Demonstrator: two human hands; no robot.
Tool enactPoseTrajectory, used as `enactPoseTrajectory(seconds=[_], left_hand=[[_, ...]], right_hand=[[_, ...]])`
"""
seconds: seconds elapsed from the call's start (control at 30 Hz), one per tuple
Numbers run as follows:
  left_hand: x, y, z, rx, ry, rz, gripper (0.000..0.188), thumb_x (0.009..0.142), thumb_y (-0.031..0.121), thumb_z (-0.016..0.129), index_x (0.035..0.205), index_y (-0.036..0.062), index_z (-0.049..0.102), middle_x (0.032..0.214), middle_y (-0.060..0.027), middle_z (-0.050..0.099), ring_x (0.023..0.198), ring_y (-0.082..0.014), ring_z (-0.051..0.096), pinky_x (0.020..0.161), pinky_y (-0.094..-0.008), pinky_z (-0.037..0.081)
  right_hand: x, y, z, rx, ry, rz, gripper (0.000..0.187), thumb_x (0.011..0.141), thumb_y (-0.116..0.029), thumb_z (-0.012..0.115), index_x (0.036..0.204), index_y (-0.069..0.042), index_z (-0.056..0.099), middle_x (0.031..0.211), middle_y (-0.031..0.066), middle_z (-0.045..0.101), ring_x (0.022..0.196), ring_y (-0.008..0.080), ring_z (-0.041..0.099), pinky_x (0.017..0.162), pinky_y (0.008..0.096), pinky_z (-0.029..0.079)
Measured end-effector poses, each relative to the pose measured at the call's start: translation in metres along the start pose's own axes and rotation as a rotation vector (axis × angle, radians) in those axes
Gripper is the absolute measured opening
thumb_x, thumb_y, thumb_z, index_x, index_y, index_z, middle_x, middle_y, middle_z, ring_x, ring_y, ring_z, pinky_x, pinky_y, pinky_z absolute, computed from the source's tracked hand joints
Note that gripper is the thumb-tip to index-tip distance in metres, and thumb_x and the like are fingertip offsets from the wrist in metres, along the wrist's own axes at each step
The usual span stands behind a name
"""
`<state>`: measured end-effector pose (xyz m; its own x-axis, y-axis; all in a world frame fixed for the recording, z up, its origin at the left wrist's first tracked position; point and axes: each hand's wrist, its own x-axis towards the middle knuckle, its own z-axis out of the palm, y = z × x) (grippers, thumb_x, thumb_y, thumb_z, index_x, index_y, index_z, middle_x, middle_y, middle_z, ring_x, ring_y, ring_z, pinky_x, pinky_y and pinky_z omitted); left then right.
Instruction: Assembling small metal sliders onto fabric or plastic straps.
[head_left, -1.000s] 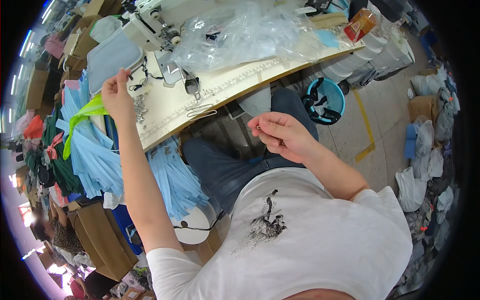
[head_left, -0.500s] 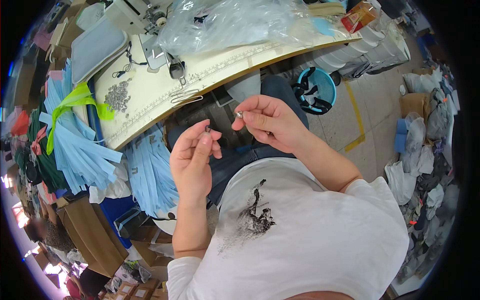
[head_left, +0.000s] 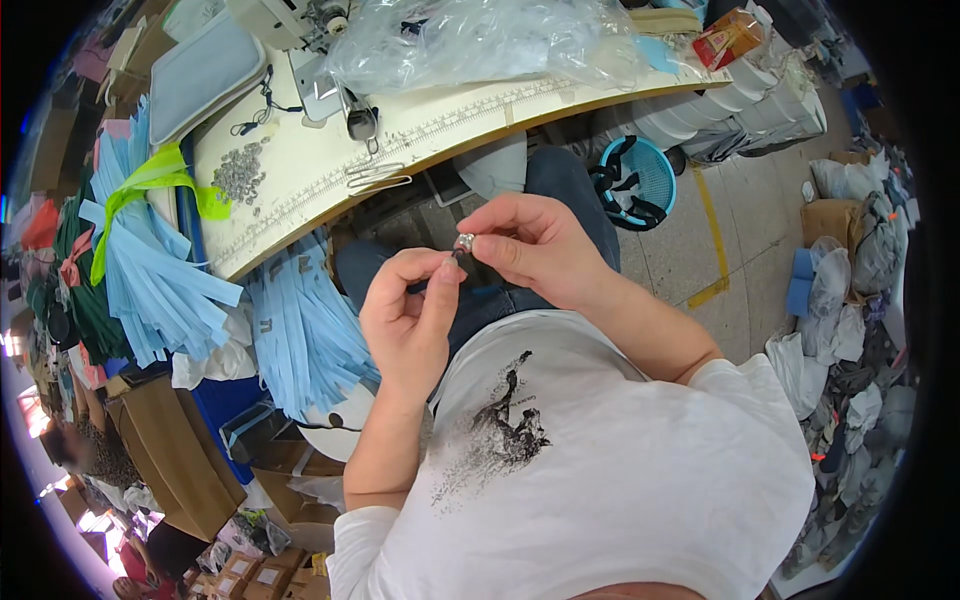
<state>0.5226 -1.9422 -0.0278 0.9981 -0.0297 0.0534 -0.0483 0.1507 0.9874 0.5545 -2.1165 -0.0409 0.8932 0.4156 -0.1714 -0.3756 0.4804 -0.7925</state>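
Observation:
Above my lap, my right hand [head_left: 540, 250] pinches a small silvery metal piece [head_left: 465, 242] between thumb and forefinger. My left hand [head_left: 412, 310] is closed in a pinch just beside it, on a tiny dark piece [head_left: 458, 256] too small to name. The two pieces meet or nearly meet; I cannot tell whether they touch. On the table's left part lies a pile of small metal pieces [head_left: 239, 174]. Light blue strips [head_left: 300, 330] hang in a bundle by the table's near left edge.
The white table [head_left: 300, 195] carries a sewing machine [head_left: 275, 20], clear plastic bags [head_left: 480, 45], a grey tray [head_left: 205, 75], a wire piece [head_left: 378, 177] and a bottle [head_left: 728, 38]. A blue basket [head_left: 640, 180] stands on the floor. Cardboard boxes [head_left: 170, 450] stand left.
My left hand has moved right and up toward my right hand, so the fingertips are now close together. My right hand has shifted slightly left, still pinching the metal piece.

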Motion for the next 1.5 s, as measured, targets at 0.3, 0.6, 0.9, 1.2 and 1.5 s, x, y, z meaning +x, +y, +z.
enactPoseTrajectory(seconds=[0.3, 0.6, 0.9, 1.2, 1.5], left_hand=[[-0.001, 0.003, 0.005, 0.082, 0.085, 0.053, 0.016, 0.084, -0.009, 0.064, 0.099, -0.0029, 0.063, 0.092, -0.0072, 0.065, 0.077, -0.0092, 0.06, 0.063, -0.0198, 0.048], [0.006, 0.004, 0.001, 0.722, 0.066, 0.493, 0.024, 0.071, -0.007, 0.072, 0.092, 0.002, 0.065, 0.085, -0.0089, 0.064, 0.068, -0.021, 0.059, 0.059, -0.029, 0.045], [0.014, 0.015, -0.01, 0.821, 0.014, 0.621, 0.018, 0.074, -0.005, 0.072, 0.09, 0.002, 0.066, 0.083, -0.0087, 0.066, 0.067, -0.0229, 0.059, 0.059, -0.0301, 0.046], [0.011, 0.006, -0.012, 0.665, 0.001, 0.524, 0.019, 0.075, 0.006, 0.074, 0.092, 0.0049, 0.068, 0.076, -0.0068, 0.063, 0.066, -0.0247, 0.057, 0.06, -0.0336, 0.046], [-0.001, 0.007, -0.029, 0.736, 0.052, 0.642, 0.023, 0.074, 0.002, 0.071, 0.096, 0.0027, 0.065, 0.088, -0.0071, 0.06, 0.075, -0.0248, 0.055, 0.066, -0.033, 0.047]], right_hand=[[-0.001, -0.002, 0.006, -0.135, -0.015, -0.075, 0.019, 0.09, -0.006, 0.066, 0.108, -0.003, 0.066, 0.083, -0.0008, 0.062, 0.066, 0.0029, 0.049, 0.053, 0.0183, 0.037], [0.0, -0.004, 0.007, -0.319, 0.029, -0.132, 0.018, 0.089, -0.007, 0.067, 0.106, -0.004, 0.069, 0.088, 0.0, 0.064, 0.073, 0.005, 0.055, 0.06, 0.0194, 0.044], [0.008, -0.006, 0.005, -0.513, -0.037, -0.211, 0.018, 0.087, 0.0, 0.066, 0.104, -0.001, 0.069, 0.093, 0.003, 0.063, 0.079, 0.0062, 0.056, 0.063, 0.0192, 0.044], [0.005, 0.001, -0.012, -0.076, -0.099, 0.07, 0.016, 0.088, 0.001, 0.061, 0.104, 0.001, 0.065, 0.089, 0.0033, 0.063, 0.051, 0.0007, 0.039, 0.041, 0.0161, 0.025], [0.022, 0.012, 0.0, 0.048, -0.134, 0.224, 0.011, 0.088, -0.005, 0.064, 0.098, -0.001, 0.063, 0.078, 0.0016, 0.062, 0.053, 0.0017, 0.042, 0.041, 0.0144, 0.028]])
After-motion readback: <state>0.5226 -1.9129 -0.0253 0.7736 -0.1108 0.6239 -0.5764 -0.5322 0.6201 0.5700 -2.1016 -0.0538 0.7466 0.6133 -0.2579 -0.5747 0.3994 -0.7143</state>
